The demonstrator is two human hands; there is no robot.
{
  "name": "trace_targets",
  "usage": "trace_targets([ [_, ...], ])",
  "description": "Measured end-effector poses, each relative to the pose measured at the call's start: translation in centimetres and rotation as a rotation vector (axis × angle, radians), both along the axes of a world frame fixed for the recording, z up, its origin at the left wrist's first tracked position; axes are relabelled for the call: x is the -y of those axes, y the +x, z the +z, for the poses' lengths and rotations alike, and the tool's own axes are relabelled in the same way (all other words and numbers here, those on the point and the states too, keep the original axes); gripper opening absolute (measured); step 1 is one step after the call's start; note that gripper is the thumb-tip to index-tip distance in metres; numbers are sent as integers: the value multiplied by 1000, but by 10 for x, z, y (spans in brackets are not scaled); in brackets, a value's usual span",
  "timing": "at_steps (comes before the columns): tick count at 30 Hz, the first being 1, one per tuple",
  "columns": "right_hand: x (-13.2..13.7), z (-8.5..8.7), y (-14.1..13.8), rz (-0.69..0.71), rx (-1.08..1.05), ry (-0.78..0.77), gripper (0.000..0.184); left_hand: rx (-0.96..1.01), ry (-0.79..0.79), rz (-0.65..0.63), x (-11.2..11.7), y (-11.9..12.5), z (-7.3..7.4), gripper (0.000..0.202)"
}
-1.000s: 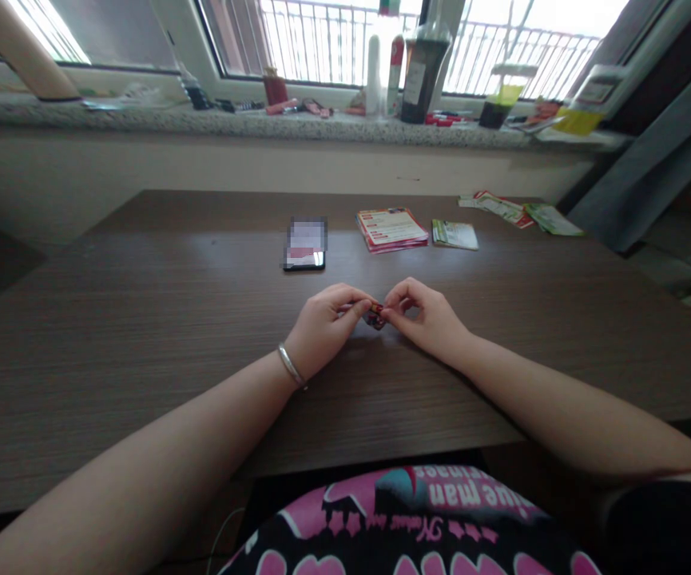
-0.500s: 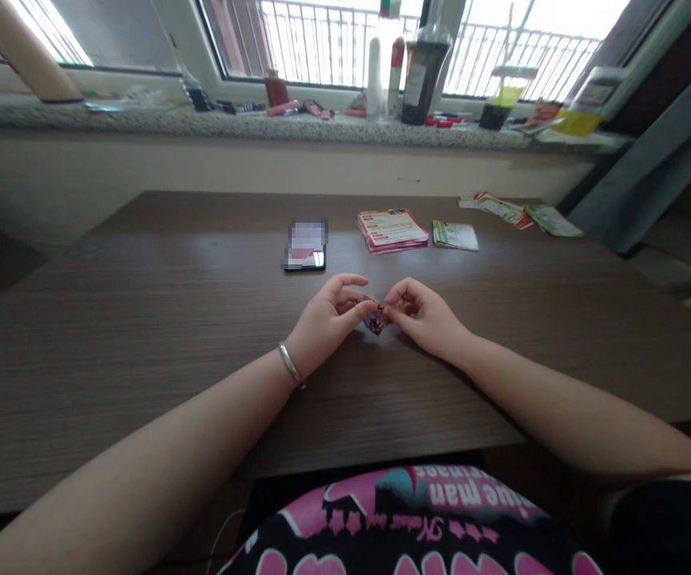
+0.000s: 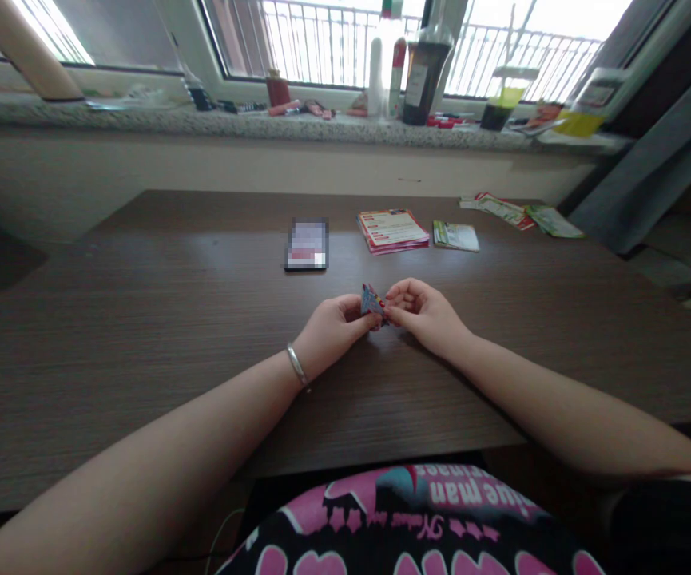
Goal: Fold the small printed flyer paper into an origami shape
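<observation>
Between my two hands is a small folded piece of printed paper (image 3: 372,300), grey-blue with red and yellow marks and a pointed upper corner. My left hand (image 3: 336,329) is closed on its left and lower side, thumb in front. With thumb and fingertips, my right hand (image 3: 420,314) pinches its right edge. The paper is held just over the brown table (image 3: 201,343). Fingers cover part of it, so its full shape is hidden.
Beyond my hands lie a phone (image 3: 307,244), a stack of printed sheets (image 3: 393,230) and a smaller stack (image 3: 456,235). Loose printed strips (image 3: 504,209) are at the far right. Bottles and small items line the windowsill (image 3: 333,128).
My left fingers have closed and shifted slightly lower around the paper. The paper has turned, and its pointed corner now stands up between my hands. My right hand has barely moved.
</observation>
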State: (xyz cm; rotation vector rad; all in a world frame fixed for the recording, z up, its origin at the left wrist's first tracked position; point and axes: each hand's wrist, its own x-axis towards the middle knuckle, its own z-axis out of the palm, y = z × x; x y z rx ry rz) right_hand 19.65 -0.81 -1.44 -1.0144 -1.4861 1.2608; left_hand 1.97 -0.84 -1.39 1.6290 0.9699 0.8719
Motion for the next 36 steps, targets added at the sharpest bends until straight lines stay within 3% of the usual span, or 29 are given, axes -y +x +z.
trace_targets([
  [11,-1,0,0,34,-46,-41,30,0,-7,-17,2,2,7,22],
  [28,5,6,2,14,128,42,28,-135,88,-24,1,1,2,25],
  [36,2,2,3,1,153,52,22,-129,2,-53,2,0,6,20],
])
